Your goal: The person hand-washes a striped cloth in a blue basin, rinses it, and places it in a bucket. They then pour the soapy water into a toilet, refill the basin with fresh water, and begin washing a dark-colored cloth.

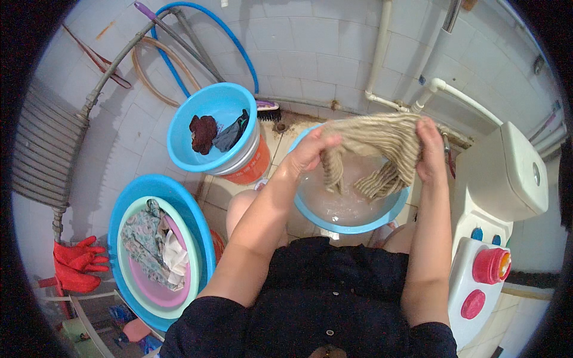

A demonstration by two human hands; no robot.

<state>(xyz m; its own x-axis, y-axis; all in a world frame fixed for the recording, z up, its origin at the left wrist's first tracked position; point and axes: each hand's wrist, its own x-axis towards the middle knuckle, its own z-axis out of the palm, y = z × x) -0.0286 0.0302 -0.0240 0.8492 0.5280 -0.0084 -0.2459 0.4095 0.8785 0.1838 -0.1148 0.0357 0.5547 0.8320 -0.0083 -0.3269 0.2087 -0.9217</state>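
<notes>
Between my two hands hangs a wet, beige-and-brown striped knit garment, stretched out above a blue plastic basin. My left hand grips one end of the cloth, and my right hand grips the other. Two lower ends of the fabric droop toward the cloudy water, which shows some suds; whether they touch the surface I cannot tell. The garment covers much of the basin's far side.
Left of the basin, a blue basin with dark clothes tops an orange-and-white bucket. Nested basins hold patterned cloth. Red rubber gloves hang at left. A toilet stands right, with an open red jar on its lid.
</notes>
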